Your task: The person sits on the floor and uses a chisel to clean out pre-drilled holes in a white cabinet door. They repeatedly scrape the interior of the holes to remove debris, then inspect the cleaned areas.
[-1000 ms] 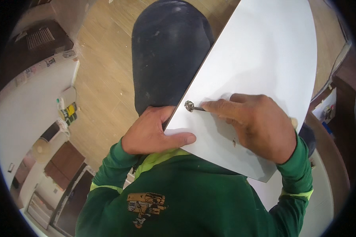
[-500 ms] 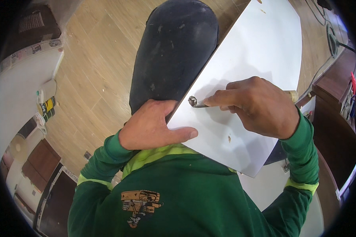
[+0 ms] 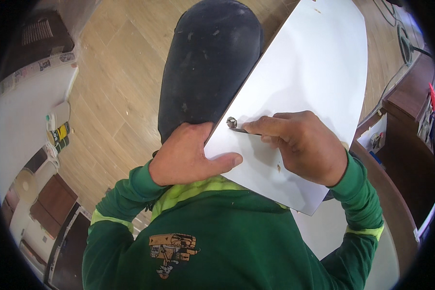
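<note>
1. The thin tool (image 3: 249, 132) lies over the white panel (image 3: 299, 72), its long axis nearly level across the view, tip pointing left and slightly up, pale handle end (image 3: 344, 145) to the right
2. Its tip touches or sits just beside the lower edge of a round metal piece (image 3: 232, 123) near the panel's left edge; which of the two, I cannot tell
3. The panel's long axis runs away from the person, leaning right, beside a dark-clothed leg (image 3: 210, 63)
4. The right hand (image 3: 307, 147) is curled around the tool, index finger stretched along the shaft
5. The left hand (image 3: 186, 154) pinches the panel's near left corner, thumb on the white face, fingers partly hidden
6. At far left stands a white container (image 3: 59, 116), contents hidden, beside a yellow-and-black package (image 3: 59, 133); at right, a brown cabinet (image 3: 406, 104) holds a red item (image 3: 432, 96) among clutter
7. Compared with half a second ago, the right hand sits lower and the tool's handle end has swung toward the person
</note>
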A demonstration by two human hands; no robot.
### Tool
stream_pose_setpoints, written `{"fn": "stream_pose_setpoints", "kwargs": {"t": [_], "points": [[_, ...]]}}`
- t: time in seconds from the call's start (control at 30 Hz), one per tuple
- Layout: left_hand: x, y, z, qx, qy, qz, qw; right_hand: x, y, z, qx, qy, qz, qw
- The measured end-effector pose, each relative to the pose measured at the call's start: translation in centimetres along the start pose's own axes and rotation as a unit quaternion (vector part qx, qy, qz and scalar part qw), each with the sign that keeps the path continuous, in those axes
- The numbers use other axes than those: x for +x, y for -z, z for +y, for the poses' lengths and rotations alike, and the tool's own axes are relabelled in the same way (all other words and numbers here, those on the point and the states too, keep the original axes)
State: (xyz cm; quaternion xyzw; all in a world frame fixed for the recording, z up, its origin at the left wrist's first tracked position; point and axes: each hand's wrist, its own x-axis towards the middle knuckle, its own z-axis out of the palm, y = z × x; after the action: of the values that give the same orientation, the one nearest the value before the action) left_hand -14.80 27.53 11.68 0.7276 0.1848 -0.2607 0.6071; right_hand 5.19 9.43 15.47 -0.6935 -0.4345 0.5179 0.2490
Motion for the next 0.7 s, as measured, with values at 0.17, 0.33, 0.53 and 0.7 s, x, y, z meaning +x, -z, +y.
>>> {"fn": "stream_pose_setpoints", "kwargs": {"t": [0.17,0.33,0.53,0.7], "points": [[0.0,-0.3,-0.1,-0.006,-0.02,0.027,0.999,-0.9,-1.7,0.0,0.039,-0.006,0.058,0.998],[0.0,-0.4,0.3,-0.022,-0.031,0.037,0.999,-1.2,-3.5,-0.8,0.096,-0.039,0.11,0.989],[0.1,-0.2,0.5,-0.019,-0.01,0.018,1.0,-1.4,-2.8,-2.0,0.068,-0.075,0.086,0.991],[-0.2,0.0,0.5,-0.05,0.006,0.003,0.999,0.6,1.7,0.8,-0.075,0.04,-0.028,0.996]]}}
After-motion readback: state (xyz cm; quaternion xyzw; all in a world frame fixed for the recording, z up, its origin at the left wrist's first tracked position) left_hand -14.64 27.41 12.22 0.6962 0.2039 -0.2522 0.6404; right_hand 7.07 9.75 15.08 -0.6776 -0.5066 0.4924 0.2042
